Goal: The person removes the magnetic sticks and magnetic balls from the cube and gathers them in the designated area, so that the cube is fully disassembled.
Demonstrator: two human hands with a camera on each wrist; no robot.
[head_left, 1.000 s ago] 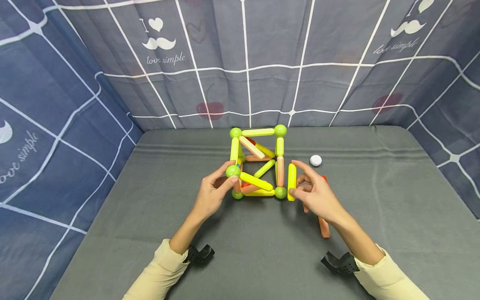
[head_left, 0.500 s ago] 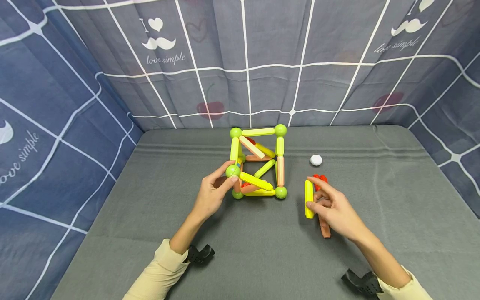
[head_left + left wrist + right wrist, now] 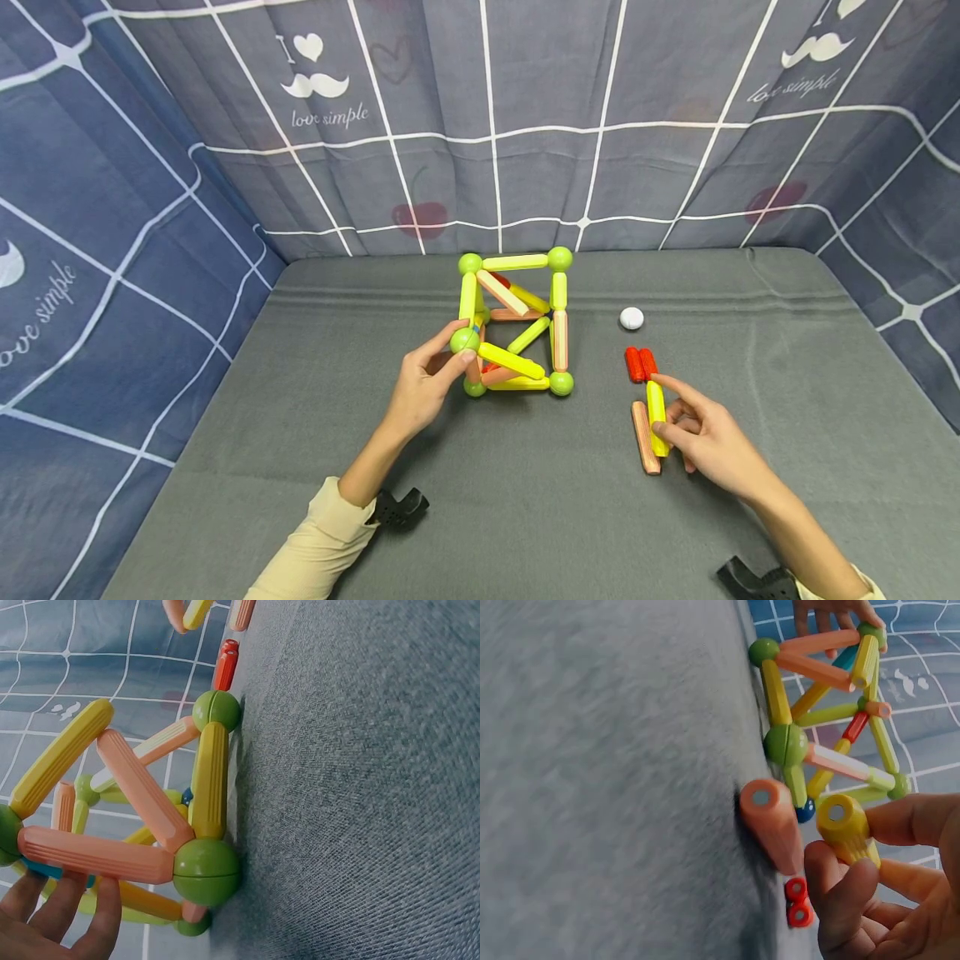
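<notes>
Head view: right grip holds yellow rod at its fingertips.

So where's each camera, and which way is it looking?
Head: worn on the head, looking forward and down at the frame, left hand and right hand; both forearms show.
Left wrist: on that wrist, looking past the frame toward the red sticks; left fingers show lower left, maybe a right finger up top.
Right wrist: on that wrist, looking past the yellow stick to the frame; right hand lower right, left hand up top.
Both wrist views share the frame, seen from opposite sides.
</notes>
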